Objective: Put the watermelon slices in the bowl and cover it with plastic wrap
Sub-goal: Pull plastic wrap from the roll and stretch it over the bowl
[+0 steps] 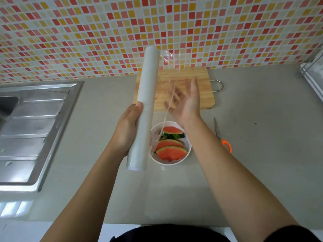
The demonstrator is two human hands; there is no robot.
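Plastic wrap roll — in left hand

Left hand is gripping the plastic wrap roll, tilting it above the counter, with loose film trailing off its right side. Right hand is reaching into that film, fingers straight but blurry. Watermelon slices are sitting in the white bowl below, with scissors lying to its right.
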